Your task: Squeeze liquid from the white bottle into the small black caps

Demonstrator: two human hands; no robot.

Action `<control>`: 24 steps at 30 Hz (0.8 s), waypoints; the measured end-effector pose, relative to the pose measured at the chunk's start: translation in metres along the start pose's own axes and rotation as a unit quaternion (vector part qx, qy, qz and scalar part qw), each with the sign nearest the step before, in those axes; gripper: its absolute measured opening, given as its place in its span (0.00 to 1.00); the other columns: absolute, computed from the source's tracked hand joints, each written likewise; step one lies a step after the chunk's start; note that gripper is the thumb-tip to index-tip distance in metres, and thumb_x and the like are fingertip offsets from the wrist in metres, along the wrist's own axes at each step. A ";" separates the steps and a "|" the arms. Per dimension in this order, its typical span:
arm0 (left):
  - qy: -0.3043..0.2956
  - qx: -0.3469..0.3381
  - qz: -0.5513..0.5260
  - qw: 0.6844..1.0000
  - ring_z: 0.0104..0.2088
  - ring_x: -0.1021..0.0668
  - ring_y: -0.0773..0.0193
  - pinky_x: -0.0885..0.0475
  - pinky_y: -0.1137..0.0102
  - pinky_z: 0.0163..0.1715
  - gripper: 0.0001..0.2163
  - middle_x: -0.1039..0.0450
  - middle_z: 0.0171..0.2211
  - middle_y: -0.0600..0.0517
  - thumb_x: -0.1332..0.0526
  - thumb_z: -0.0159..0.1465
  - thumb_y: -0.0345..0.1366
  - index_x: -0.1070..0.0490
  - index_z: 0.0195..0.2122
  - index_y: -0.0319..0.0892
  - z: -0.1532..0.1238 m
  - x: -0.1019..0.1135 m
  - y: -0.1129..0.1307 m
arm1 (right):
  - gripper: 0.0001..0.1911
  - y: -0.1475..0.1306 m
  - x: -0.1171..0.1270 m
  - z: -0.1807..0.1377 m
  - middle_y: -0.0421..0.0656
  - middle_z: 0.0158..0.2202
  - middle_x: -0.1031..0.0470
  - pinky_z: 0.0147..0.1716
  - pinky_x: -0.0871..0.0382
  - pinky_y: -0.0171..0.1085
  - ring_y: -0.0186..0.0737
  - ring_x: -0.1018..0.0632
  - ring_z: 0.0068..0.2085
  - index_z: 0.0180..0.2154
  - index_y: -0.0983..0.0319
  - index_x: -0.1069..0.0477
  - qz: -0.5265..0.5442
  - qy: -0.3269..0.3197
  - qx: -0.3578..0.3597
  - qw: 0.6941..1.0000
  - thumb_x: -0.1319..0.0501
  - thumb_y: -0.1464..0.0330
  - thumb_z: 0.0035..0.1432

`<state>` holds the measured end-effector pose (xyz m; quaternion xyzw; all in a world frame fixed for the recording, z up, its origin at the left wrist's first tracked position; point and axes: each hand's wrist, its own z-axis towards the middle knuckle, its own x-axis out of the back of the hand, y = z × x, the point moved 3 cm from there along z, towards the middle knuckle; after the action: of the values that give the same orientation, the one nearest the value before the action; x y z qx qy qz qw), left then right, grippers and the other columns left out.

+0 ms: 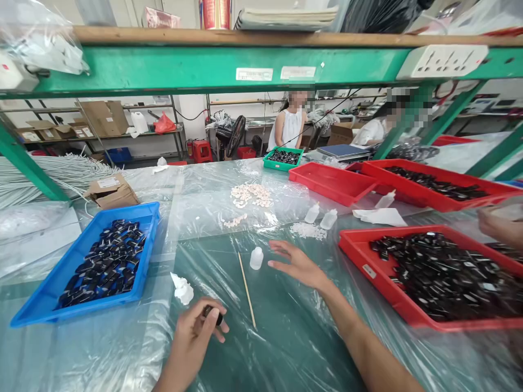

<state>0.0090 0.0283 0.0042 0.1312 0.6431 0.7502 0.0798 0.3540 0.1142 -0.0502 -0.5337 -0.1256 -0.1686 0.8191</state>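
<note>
The left hand (193, 338) comes up from the near edge, forearm almost straight on, wrist low over the worktop (286, 348); its fingers curl in, and thumb and forefinger pinch a small black part (213, 314) at the near centre, just above the surface; the hand is closed around it, so only the part's top shows. The right hand (298, 265) reaches in from the near right, its forearm lying diagonally across the worktop; the palm faces down and left, the fingers are spread and nearly straight, and it holds nothing; its fingertips stand just beside a small white bottle (256, 257), apart from it as far as one can tell. A thin wooden stick (247, 290) lies flat between the two hands, running from beside the bottle towards the near edge. Just left of the left hand's fingers sits a crumpled white scrap (182, 288); farther left a blue tray (41, 305) holds a heap of black parts; on the right a red tray (359, 253) is filled with similar ones. A clear plastic sheet (204, 201) covers the worktop; two more bottles (329, 219) stand farther off, near a scatter of pale pieces (250, 195). Another person's hand (500, 227) shows at the right edge, beyond the red tray.
</note>
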 end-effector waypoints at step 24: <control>-0.020 -0.124 0.312 0.942 0.33 0.18 0.64 0.24 0.72 0.32 0.06 0.23 0.37 0.55 0.48 0.72 0.37 0.39 0.49 0.51 -0.010 0.006 0.032 | 0.12 -0.077 -0.062 -0.047 0.46 0.53 0.06 0.44 0.07 0.34 0.45 0.03 0.48 0.60 0.50 0.12 0.102 -0.110 0.124 0.981 0.23 0.64 0.78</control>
<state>0.0014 0.0157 0.0344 0.3294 0.4700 0.8086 -0.1291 0.2675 0.0515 -0.0282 -0.4537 -0.1794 -0.0075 0.8729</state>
